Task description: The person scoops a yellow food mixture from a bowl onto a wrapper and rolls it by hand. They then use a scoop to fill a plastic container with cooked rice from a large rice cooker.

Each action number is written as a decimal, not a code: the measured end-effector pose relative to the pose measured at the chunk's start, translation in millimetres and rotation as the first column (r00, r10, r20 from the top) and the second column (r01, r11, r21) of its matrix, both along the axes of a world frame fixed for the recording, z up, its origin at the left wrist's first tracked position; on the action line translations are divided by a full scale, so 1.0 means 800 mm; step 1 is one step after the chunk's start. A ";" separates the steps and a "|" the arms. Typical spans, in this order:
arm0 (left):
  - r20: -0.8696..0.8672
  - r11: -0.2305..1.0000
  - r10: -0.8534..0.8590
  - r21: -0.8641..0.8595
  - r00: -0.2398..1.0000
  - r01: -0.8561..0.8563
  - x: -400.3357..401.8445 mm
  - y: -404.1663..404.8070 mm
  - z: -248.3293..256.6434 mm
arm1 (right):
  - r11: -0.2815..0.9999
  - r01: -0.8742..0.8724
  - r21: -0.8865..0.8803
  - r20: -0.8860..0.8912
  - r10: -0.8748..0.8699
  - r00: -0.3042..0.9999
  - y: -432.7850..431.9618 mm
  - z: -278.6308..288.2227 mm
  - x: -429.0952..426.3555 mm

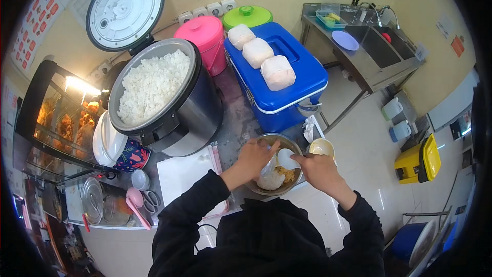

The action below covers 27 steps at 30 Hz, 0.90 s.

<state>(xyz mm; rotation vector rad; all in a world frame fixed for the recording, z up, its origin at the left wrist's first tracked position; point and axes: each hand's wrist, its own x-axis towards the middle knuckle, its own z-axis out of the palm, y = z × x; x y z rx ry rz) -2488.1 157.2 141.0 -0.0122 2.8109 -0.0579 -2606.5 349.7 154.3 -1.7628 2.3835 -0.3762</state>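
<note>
Before me sits a metal bowl (295, 147) holding crumbly golden-brown food (285, 173). My left hand (256, 157) is over the bowl's left side, its fingers on a clear plastic bag (270, 164). A rounded white lump (270, 181), perhaps rice, lies under that plastic. In my right hand (319, 171) is a white spoon or scoop (288, 158), tilted over the bowl beside the bag. What the scoop contains is hard to make out. Just beyond my right hand stands a cream-coloured cup or small bowl (322, 146).
An open rice cooker (192, 119) full of white rice (153, 86) stands left of a blue cooler box (269, 105). Three paper-wrapped packets (257, 52) rest on the cooler. White paper sheets (184, 179) lie left of the bowl. A lit food display case (63, 119) is farther left.
</note>
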 end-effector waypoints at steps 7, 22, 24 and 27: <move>-0.233 0.940 0.266 0.279 0.936 -0.198 0.090 -0.037 0.056 | 0.992 -0.036 0.117 -0.109 0.049 0.993 -0.032 0.007 -0.004; -0.319 0.403 0.900 0.349 0.297 -0.846 0.327 -0.111 -0.088 | 0.986 -0.155 0.060 0.117 0.147 0.982 -0.240 -0.127 0.173; -0.283 0.410 0.902 0.334 0.325 -0.849 0.314 -0.120 -0.105 | 0.977 -0.160 0.138 0.063 0.152 0.986 -0.260 -0.154 0.183; -0.203 0.432 0.900 0.300 0.385 -0.850 0.303 -0.127 -0.119 | 0.984 -0.140 0.109 0.074 0.132 0.988 -0.263 -0.170 0.204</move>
